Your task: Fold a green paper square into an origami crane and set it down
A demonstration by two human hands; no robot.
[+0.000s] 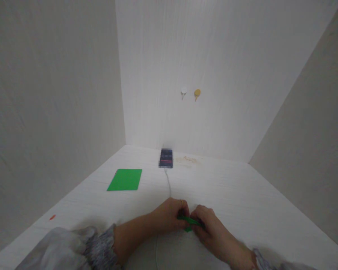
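Between my two hands is a small piece of folded green paper (192, 221), partly hidden by the fingers. My left hand (170, 215), with a ring on one finger, pinches its left end. The right end is gripped by the closed fingers of my right hand (210, 228). Both hands are close together, low in the head view. A flat stack or sheet of green paper (125, 180) lies on the white table, to the left and farther away from my hands.
A phone-like device (166, 158), its screen blurred, leans near the back wall with a white cable (169, 183) running toward me under my left wrist. Two hooks, white (183, 91) and yellow (197, 93), are on the wall. A small orange mark (52, 217) shows at left.
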